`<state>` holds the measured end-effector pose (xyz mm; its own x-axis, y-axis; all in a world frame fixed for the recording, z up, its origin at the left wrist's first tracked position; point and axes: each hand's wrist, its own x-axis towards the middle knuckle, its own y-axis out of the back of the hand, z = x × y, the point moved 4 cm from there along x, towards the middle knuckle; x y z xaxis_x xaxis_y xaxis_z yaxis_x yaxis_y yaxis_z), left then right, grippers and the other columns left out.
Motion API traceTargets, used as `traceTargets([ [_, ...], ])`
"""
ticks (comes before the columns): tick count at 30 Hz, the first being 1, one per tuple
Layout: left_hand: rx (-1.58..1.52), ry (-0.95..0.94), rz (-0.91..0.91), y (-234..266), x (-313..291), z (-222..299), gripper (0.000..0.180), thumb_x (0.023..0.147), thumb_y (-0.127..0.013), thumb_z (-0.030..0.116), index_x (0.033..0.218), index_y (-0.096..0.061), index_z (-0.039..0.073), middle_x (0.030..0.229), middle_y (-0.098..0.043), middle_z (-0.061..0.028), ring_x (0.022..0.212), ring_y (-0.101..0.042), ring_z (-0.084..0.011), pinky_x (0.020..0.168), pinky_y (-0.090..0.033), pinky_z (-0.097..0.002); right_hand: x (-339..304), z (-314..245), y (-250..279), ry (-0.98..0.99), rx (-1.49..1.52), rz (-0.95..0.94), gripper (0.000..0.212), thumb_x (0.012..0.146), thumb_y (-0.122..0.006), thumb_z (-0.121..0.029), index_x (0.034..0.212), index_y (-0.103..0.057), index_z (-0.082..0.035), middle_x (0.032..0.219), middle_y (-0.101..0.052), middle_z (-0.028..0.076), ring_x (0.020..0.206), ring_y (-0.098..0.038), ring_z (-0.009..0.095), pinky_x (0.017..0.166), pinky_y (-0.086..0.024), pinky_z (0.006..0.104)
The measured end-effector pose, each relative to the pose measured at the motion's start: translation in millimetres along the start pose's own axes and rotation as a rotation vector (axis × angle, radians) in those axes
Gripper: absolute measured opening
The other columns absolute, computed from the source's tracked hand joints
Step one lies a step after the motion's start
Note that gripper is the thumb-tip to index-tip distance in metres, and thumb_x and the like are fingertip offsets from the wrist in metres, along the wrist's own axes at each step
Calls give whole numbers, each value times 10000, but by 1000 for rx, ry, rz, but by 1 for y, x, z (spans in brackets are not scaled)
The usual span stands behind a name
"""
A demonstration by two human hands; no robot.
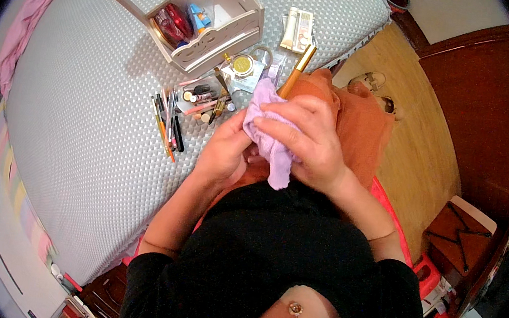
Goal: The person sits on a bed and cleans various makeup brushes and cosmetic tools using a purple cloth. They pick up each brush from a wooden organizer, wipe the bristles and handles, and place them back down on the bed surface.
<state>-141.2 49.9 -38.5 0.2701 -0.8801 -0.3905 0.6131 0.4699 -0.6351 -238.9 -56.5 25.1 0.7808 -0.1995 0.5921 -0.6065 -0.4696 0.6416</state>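
A gold cosmetic tube (298,71) juts up out of a crumpled lilac cloth (259,119), its lower end hidden in the folds. My left hand (225,150) is closed on the cloth's left side, some of its fingers out of sight underneath. From the right, my right hand (318,142) curls its fingers over the cloth, pressing it around the tube. Just beyond my left hand lie several makeup items (204,102) in a loose heap, beside a bundle of pencils and brushes (169,125). A round gold-lidded compact (242,64) rests on a pale packet near the cloth.
On the grey quilted bed (88,77) stands a cream organizer box (217,45) holding red and blue items. Cream tubes and a palette (299,29) lie right of it. My orange-clad legs (359,117) hang past the bed edge. A brown folding table (458,235) stands on the wood floor.
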Motion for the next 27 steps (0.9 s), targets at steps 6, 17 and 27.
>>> traceTargets([
  [6,56,7,-216,-21,-7,0,527,956,-548,192,1431,-370,49,770,-496,-21,614,-381,-78,539,-309,-200,23,48,44,-41,-319,301,447,667,-717,-101,1108,-651,-140,1104,-645,75,960,-575,294,868,-425,390],
  [17,520,-251,-32,-15,-13,3,445,916,-541,-6,1356,-499,49,1055,-577,-67,849,-579,-112,771,-488,-255,6,24,26,-62,-151,115,446,640,-687,-21,1070,-657,-136,1094,-645,63,983,-561,292,886,-413,399],
  [27,286,-90,-143,-3,-15,2,330,983,-494,143,1287,-491,15,932,-617,-56,720,-544,-73,656,-471,-221,-1,2,6,-93,73,58,428,675,-723,-127,1096,-649,-111,1126,-625,91,1035,-558,308,908,-418,404],
])
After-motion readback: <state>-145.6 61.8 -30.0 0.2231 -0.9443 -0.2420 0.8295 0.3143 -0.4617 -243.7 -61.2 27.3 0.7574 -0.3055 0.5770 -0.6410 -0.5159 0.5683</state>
